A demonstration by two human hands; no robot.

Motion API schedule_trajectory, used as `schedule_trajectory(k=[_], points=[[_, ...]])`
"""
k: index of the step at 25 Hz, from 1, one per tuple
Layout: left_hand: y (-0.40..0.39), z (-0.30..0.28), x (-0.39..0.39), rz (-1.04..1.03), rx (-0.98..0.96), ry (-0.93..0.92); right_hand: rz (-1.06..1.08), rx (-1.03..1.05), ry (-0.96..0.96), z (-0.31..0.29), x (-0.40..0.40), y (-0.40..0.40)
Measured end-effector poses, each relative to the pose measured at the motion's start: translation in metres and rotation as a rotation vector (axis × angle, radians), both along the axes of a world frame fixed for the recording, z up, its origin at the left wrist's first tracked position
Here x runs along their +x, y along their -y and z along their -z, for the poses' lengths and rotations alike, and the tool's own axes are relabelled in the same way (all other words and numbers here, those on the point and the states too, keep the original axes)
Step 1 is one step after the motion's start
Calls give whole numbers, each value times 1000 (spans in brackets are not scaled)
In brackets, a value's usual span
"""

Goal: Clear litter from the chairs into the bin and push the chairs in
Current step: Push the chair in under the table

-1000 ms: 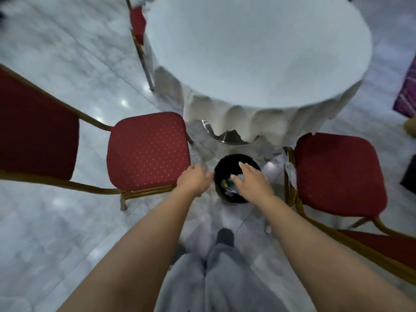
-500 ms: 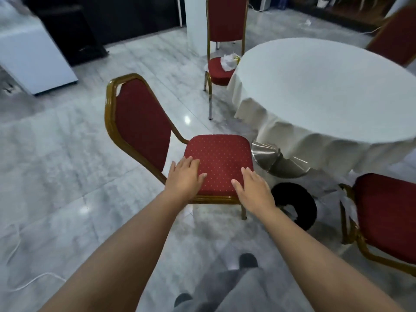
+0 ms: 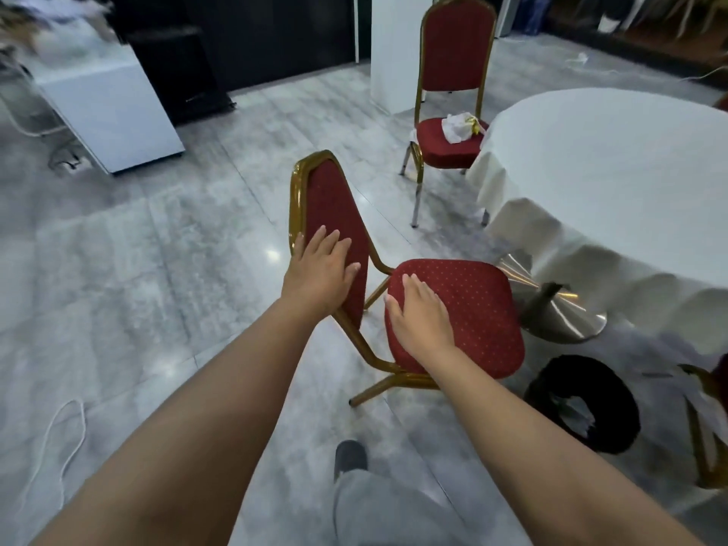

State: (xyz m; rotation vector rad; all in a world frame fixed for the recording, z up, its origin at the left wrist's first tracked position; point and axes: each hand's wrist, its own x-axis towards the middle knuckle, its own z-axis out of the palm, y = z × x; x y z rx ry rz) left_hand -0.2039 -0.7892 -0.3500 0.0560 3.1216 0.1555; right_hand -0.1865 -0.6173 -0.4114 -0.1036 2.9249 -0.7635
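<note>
A red chair with a gold frame [image 3: 472,309] stands in front of me, its seat bare and facing the round table. My left hand [image 3: 319,269] lies flat against the lower part of its backrest, fingers spread. My right hand [image 3: 419,319] rests palm down on the near left corner of the seat. A black bin [image 3: 583,403] sits on the floor to the right of the chair, with some litter inside. A second red chair [image 3: 449,143] farther back carries crumpled white litter [image 3: 459,126] on its seat.
The round table with a white cloth [image 3: 606,191] and a shiny metal base [image 3: 559,305] fills the right side. Part of a third chair [image 3: 709,427] shows at the right edge. A white cable [image 3: 59,447] lies on the floor at left. A white cabinet [image 3: 110,112] stands far left.
My view has lifted from the bin to the chair. My left hand went from the seat's front edge up to the backrest, and my right hand slid onto the seat.
</note>
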Motion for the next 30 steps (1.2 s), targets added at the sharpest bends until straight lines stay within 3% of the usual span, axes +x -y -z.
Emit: schedule_trajectory(k=[7,15,21,30], points=[[84,-16,-104,196,-91,15,74,-36,-50,-21,-90,101],[133,-8,-197,393,50,81,218,-24,-84,-34,-138,177],[177,5,-245,716,174,92,511,-44,-96,-25,-156,257],[186,4,-307,905,182,184,906,-10,-21,-26,-171,292]])
